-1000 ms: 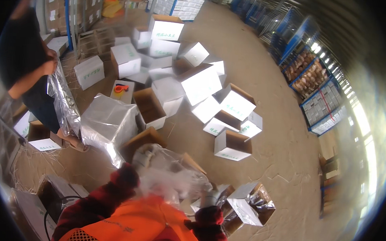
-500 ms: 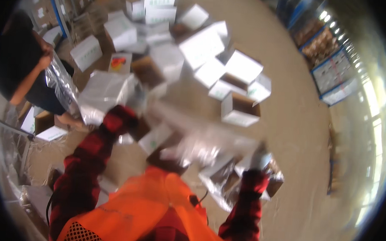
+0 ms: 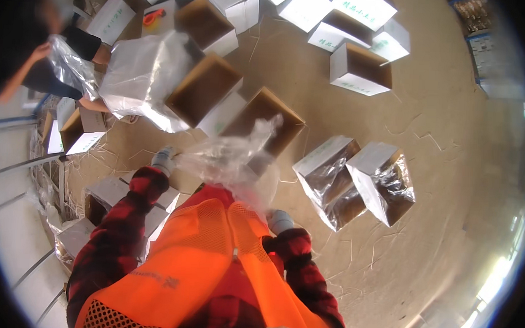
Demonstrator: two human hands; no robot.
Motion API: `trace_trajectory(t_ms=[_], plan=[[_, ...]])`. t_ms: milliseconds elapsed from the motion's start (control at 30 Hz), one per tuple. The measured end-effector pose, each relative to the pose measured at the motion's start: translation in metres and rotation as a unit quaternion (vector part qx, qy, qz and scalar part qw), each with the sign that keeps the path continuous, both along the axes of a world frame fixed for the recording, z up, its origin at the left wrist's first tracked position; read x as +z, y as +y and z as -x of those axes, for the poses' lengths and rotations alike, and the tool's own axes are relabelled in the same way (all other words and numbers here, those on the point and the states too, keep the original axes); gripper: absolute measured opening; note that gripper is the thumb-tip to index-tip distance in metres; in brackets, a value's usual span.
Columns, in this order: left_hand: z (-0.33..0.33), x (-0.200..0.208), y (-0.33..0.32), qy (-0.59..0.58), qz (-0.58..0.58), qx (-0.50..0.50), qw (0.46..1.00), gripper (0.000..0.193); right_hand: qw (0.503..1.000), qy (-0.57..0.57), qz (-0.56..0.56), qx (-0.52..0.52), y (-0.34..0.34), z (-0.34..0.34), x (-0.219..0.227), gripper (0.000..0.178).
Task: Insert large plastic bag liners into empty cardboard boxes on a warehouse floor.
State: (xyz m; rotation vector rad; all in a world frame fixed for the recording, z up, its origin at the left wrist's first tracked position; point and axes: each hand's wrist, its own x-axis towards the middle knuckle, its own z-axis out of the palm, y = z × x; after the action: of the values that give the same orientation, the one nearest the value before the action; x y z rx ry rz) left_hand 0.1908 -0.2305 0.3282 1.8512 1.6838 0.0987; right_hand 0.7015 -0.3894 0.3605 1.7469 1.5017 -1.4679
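A clear plastic bag point(image 3: 221, 159) stretches in front of my waist, its far part lying over the mouth of an open white cardboard box point(image 3: 285, 120). My left hand point(image 3: 163, 160), in a pale glove, is closed at the bag's left edge. My right hand point(image 3: 281, 221), gloved too, is closed by the bag's near right corner, close to my body. Two white boxes point(image 3: 328, 158) lined with clear plastic stand to the right. Another open box point(image 3: 210, 81) is just beyond, brown inside.
A co-worker point(image 3: 28, 51) at the far left holds a clear plastic sheet point(image 3: 72, 65) beside a plastic-covered box point(image 3: 143, 68). An orange tape dispenser point(image 3: 154, 17) rests on a box. Several white boxes crowd the far floor. Straw-like strips litter the brown floor point(image 3: 388, 254).
The bag has come down and in toward my body from a blurred, outstretched spread. My right hand has moved left and nearer; the view has shifted over the boxes.
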Motion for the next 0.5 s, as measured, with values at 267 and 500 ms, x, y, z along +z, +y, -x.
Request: trace_trajectory(t_ms=[267, 500], plan=[[-0.127, -0.051, 0.120, -0.214, -0.003, 0.068, 0.974, 0.032, 0.864, 0.042, -0.370, -0.339, 0.137, 0.026, -0.046, 0.035], [-0.012, -0.178, 0.235, -0.381, 0.305, 0.388, 0.782, 0.037, 0.668, 0.151, -0.046, -0.727, 0.042, -0.050, -0.202, 0.024]])
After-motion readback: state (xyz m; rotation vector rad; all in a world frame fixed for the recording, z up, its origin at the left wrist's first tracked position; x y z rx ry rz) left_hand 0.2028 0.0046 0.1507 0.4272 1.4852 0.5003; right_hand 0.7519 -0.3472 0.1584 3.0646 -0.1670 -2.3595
